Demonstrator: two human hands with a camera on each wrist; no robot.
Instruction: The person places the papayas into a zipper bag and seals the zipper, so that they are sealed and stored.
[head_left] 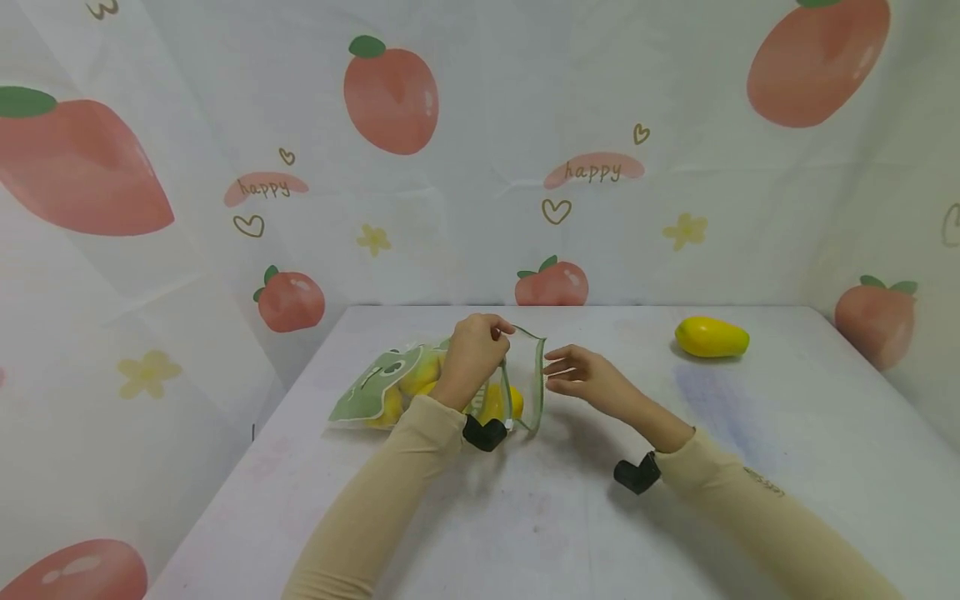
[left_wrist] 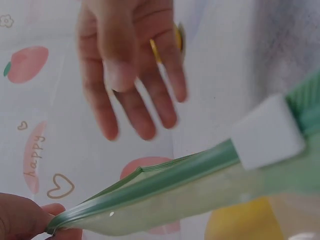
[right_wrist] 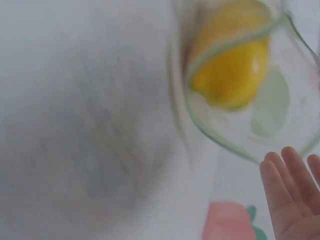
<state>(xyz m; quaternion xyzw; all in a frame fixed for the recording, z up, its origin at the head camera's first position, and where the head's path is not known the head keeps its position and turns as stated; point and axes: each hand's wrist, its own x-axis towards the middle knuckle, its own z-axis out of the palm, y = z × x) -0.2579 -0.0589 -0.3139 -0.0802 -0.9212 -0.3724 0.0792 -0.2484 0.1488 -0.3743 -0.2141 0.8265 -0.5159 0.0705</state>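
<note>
- Frog-print zip bag [head_left: 360, 404], left of center frame, with yellow fruit [right_wrist: 232, 80] inside
- Left hand [head_left: 474, 357]: grip pinching the rim [left_wrist: 150, 185]
- Right hand [head_left: 592, 383]: grip spread, just beside the mouth
- Step's probably opening it wider (my guess); next calls for catching the free edge
- Papaya-looking fruit [head_left: 711, 338] sits upper right on the bench [head_left: 555, 542]

Behind the table [head_left: 547, 533] hung a white curtain [head_left: 465, 225] printed with red fruits [head_left: 392, 102], yellow flowers [head_left: 374, 240], hearts [head_left: 543, 210] and "happy" lettering [head_left: 592, 172]. A bluish smear [head_left: 716, 404] marked the table's right side.
</note>
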